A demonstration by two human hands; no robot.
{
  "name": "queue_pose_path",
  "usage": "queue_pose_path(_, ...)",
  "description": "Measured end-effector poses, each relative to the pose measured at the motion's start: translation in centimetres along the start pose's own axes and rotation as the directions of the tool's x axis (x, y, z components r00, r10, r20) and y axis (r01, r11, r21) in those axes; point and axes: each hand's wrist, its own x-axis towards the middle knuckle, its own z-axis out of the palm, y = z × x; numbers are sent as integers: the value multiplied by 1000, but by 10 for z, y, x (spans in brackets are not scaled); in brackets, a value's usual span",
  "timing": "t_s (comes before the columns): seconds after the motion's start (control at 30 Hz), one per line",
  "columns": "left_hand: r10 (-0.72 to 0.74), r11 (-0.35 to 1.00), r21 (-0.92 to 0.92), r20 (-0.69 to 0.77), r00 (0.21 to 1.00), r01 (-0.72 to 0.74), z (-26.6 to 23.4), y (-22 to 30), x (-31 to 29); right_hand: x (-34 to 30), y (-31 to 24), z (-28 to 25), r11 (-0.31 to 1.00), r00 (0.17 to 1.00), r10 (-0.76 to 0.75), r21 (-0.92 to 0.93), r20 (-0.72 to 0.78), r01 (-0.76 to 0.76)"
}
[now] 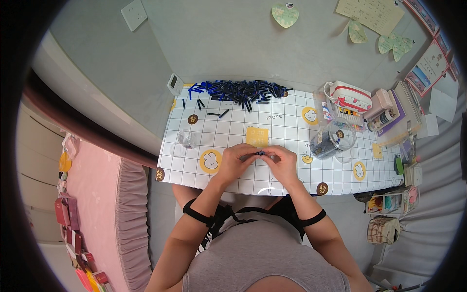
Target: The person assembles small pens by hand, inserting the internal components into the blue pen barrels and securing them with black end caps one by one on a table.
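Observation:
Over the near middle of the table, my left hand [235, 163] and my right hand [283, 164] meet fingertip to fingertip. Both are closed in a pinch on a small dark-blue piece [260, 153], mostly covered by the fingers. It resembles the short dark tubes, like ink cartridges, heaped in a pile [243, 91] at the table's back edge. A few loose tubes [213, 114] lie in front of that pile. To the right of my hands is a clear plastic jar [319, 146] with many dark tubes inside. A small clear cup [185, 138] is off to the left.
A white grid-patterned cloth covers the table [282, 134]. At its right stand a white and red pencil case [351, 97], a pink box [381, 101] and notebooks. A small white digital device [175, 84] leans at the back left corner. A pink bed [97, 194] is at left.

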Motion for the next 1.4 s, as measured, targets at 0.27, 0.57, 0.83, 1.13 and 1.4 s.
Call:
queue_pose_path(0.27, -9, 1000, 20, 18, 1000, 8, 0, -2, -1, -1, 2, 0, 1000, 1000, 1, 6, -5, -1)
queue_pose_path(0.57, -16, 1000, 4, 15, 1000, 16, 1, -1, -1, -1, 1, -1, 999, 1000, 17, 46, -1, -17)
queue_pose_path(0.83, 177, 973, 158, -37, 984, -169, 1, 17, -3, -5, -13, -3, 984, 981, -171, -63, -92, 166)
queue_pose_path(1.13, 323, 928, 187, 24, 946, -322, -5, 81, 21, -1, -48, -34, 915, 869, -404, -128, -287, 383)
queue_pose_path(1.4, 502, 857, 68, 113, 857, -511, 48, 149, 78, -1, -84, -131, 956, 868, -288, -171, -405, 237)
